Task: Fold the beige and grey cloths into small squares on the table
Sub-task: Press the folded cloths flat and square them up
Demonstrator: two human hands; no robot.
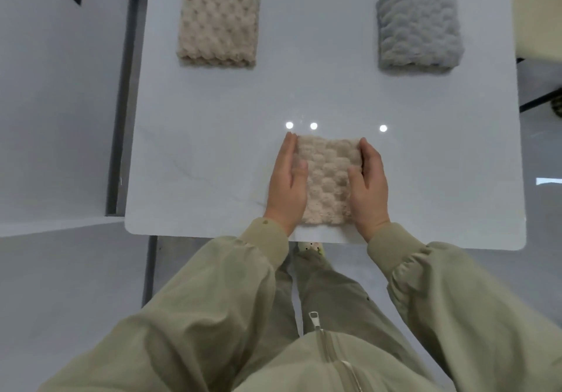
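Near beige cloth (327, 178) folded small, flat on the table (213, 148) by its front edge, bracketed between left hand (287, 184) and right hand (369, 188): fingers nearly straight against its sides, thumbs laid on top. Farther back, far beige cloth (217, 23) and grey cloth (419, 31), well apart.

A person's left grip (287, 184) and right grip (369, 184) are pressing against opposite sides of a folded beige cloth (328, 175) near the white worktop's (213, 148) front edge, while a second beige square (217, 23) and a grey square (419, 31) are lying well apart beyond.
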